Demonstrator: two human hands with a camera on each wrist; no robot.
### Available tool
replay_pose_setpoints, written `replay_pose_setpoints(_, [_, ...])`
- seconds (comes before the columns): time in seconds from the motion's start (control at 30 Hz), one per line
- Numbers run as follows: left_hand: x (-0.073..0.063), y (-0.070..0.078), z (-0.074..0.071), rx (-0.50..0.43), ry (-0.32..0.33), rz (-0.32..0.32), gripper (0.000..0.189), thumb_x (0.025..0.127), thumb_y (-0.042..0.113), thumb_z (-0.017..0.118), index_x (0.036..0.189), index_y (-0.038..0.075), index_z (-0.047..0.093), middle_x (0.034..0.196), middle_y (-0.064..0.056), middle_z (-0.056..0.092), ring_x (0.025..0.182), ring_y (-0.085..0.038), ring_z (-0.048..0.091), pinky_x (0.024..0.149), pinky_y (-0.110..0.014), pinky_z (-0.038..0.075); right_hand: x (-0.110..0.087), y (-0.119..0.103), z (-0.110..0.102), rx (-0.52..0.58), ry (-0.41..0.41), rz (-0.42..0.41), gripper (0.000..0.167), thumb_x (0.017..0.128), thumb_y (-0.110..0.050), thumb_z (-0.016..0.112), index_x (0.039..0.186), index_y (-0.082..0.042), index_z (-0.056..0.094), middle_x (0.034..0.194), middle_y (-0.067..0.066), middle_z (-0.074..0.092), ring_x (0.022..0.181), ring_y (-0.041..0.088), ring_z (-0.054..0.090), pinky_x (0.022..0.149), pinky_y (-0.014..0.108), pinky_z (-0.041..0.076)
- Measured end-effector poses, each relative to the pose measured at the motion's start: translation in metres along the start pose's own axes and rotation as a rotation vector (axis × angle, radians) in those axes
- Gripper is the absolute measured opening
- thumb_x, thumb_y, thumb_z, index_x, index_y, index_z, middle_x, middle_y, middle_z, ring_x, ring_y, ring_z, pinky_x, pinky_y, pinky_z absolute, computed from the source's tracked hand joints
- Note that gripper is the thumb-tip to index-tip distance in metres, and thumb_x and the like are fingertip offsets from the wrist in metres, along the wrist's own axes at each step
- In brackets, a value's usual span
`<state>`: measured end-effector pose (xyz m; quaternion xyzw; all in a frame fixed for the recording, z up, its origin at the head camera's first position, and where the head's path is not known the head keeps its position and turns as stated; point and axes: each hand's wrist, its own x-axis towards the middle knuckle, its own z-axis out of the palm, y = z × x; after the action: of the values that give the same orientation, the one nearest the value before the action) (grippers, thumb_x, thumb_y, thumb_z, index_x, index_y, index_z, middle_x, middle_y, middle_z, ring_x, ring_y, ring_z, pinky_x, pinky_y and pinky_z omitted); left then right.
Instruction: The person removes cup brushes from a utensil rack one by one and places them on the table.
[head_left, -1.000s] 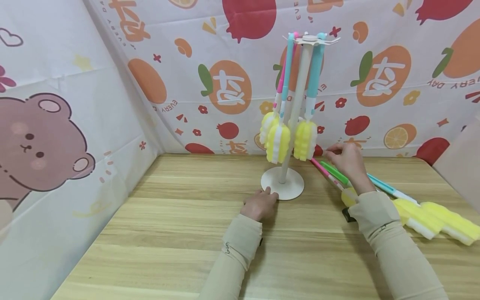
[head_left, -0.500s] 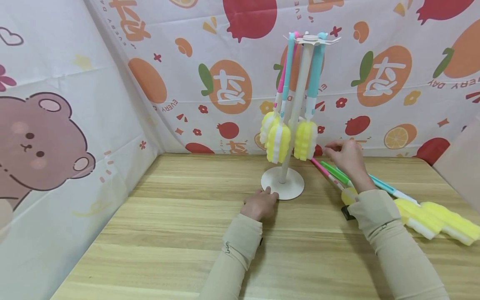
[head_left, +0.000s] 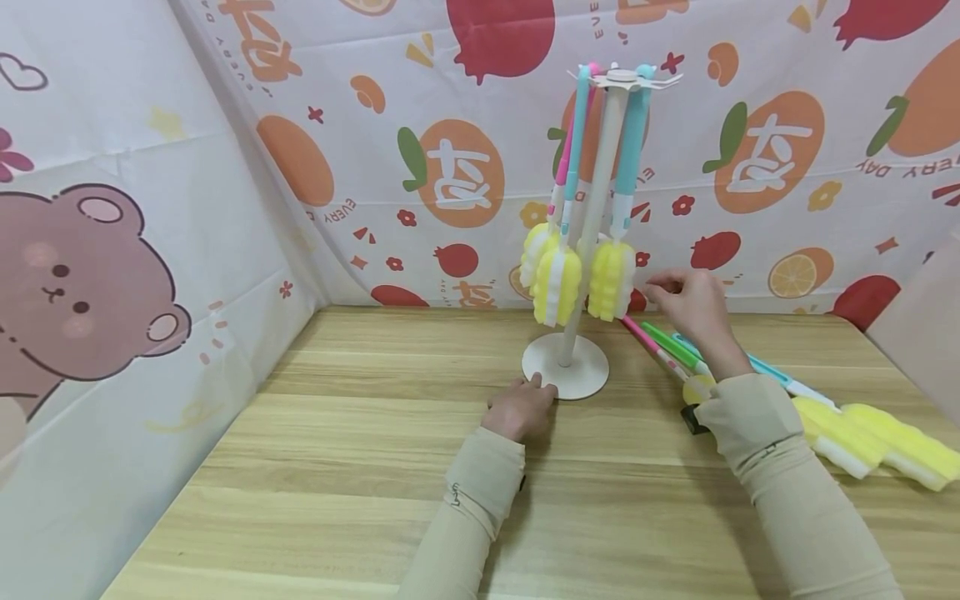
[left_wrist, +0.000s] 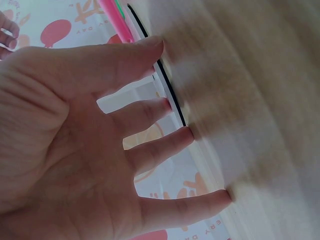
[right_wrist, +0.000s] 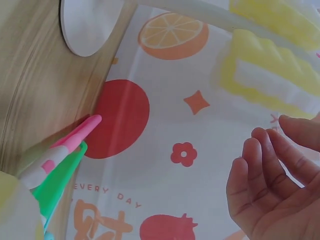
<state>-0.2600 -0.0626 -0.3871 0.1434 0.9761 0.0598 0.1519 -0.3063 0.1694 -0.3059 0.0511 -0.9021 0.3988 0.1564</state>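
A bear-printed cloth (head_left: 135, 267) hangs at the far left, beside a wood-grained counter (head_left: 337, 467). Next comes the left hand (head_left: 519, 410), its grip spread wide — thumb and fingertips rest at the rim of a round white base (head_left: 587, 377), one fingertip on the counter. From that base a white stand (head_left: 596, 196) rises before a fruit-printed cloth (head_left: 465, 50). Brushes hang from its top arms, yellow-and-white sponge ends down: a hanging pink brush (head_left: 561, 173), a light-blue brush (head_left: 569, 192) in front of it, and a turquoise brush (head_left: 622, 193) to the right of the pole. Right of the base, a lying pink brush (head_left: 654, 346) points its tip toward the stand. The right hand (head_left: 697, 308) is raised near the turquoise brush's sponge; its grip is loosely bent, the thumb just apart from the fingers. Below it a green brush (head_left: 672, 346) and a blue brush (head_left: 772, 372) lie on the counter — partly hidden by wrist and sleeve (head_left: 795, 475) — with two sponge heads (head_left: 840, 437) overlapping at far right.
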Motion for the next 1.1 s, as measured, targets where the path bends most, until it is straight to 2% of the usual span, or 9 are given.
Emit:
replay_pose_setpoints(0.43, [0.002,0.000,0.001,0.034,-0.007,0.002,0.036,0.100,0.012,0.060,0.136,0.017,0.061,0.151,-0.008,0.047,0.130,-0.031,0.050,0.090,-0.067,0.049,0.001,-0.007,-0.002,0.060,0.033,-0.064,0.027,0.099,-0.014,0.068,0.110,0.009,0.073,0.095,0.025,0.070,0.079,0.031,0.062,0.057,0.017,0.045])
replay_pose_setpoints(0.7, [0.003,0.000,0.000,0.037,-0.015,-0.002,0.036,0.101,0.013,0.059,0.137,0.018,0.061,0.151,-0.007,0.047,0.130,-0.031,0.049,0.090,-0.067,0.049,0.002,-0.012,-0.004,0.063,0.059,-0.089,0.029,0.099,-0.019,0.067,0.110,0.007,0.074,0.089,0.019,0.070,0.073,0.019,0.058,0.053,0.020,0.041])
replay_pose_setpoints(1.1, [0.003,-0.001,0.000,0.033,-0.006,0.000,0.034,0.101,0.013,0.060,0.135,0.017,0.062,0.147,-0.008,0.050,0.128,-0.031,0.051,0.088,-0.066,0.049,0.003,-0.019,-0.004,0.084,0.116,-0.109,0.029,0.100,-0.020,0.067,0.111,0.006,0.074,0.090,0.020,0.068,0.074,0.023,0.054,0.055,0.018,0.041])
